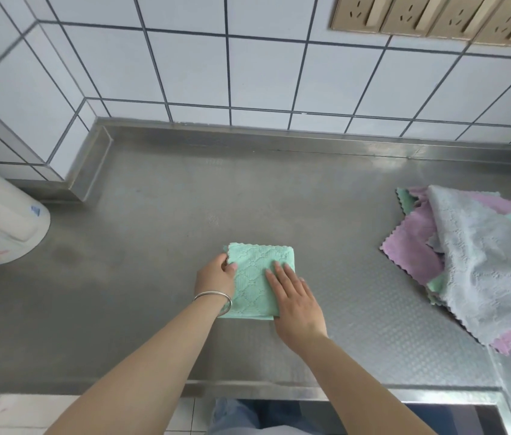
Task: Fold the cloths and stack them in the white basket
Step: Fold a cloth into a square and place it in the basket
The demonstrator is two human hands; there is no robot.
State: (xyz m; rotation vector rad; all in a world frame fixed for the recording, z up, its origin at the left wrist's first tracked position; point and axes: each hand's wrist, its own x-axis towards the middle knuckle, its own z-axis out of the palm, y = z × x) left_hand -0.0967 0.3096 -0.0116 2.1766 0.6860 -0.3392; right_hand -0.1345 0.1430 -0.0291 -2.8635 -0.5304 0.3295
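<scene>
At the far left edge we note a white rounded plastic container [0, 215], only partly in frame; we cannot tell whether it is the white basket the task names. It stands on the dull stainless-steel counter [160, 215], which runs the full width of the view beneath a white tiled wall [185, 64]. Moving right, near the middle of the counter, lies the mint-green patterned microfibre cloth [252, 277], already folded down to a small rectangle. Our left hand [216, 277], a thin silver bangle [215, 297] on its wrist, pinches the cloth's far-left corner with the fingers curled around the edge. Our right hand [298, 298] rests flat on the cloth's right half, fingers extended and together, pressing the layers down and gripping nothing. Well apart at the right sits a loose heap of unfolded cloths [467, 262], grey on top with lilac and green showing underneath, scalloped edges spilling over one another. We judge the step in hand to be squaring and flattening the fold on the green cloth; most of the task remains, given the heap. The next move likely calls for either one more fold or lifting the rectangle with both hands so the layers stay aligned, then carrying it to the basket, whose place we cannot confirm from here.
</scene>
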